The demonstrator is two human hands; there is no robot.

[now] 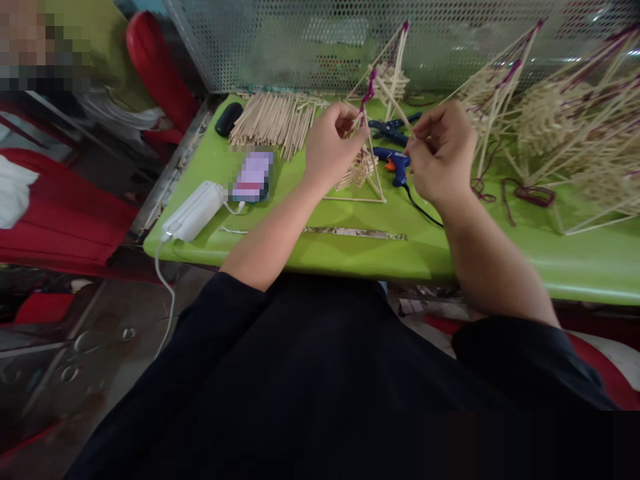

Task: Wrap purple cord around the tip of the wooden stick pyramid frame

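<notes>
My left hand [330, 147] pinches the upper part of a small pyramid-shaped frame of thin wooden sticks [377, 183], which stands on the green table [280, 250]. Purple yarn [369, 93] is wound about its top, and a small stacked-stick piece [357, 175] shows inside it. Between the closed fingers of my right hand [443, 157] is a wooden stick [393, 98], slanting up and left toward the yarn. A blue glue gun [399, 163] with an orange trigger lies between my hands, and dark pliers [393, 130] rest just behind it.
Loose wooden sticks [275, 123] are piled at the back left, beside a black mouse-like object [229, 120]. A phone [254, 175] is cabled to a white power bank [194, 212]. Finished-looking stick frames [550, 127] crowd the right. Behind stands a perforated metal panel [280, 53].
</notes>
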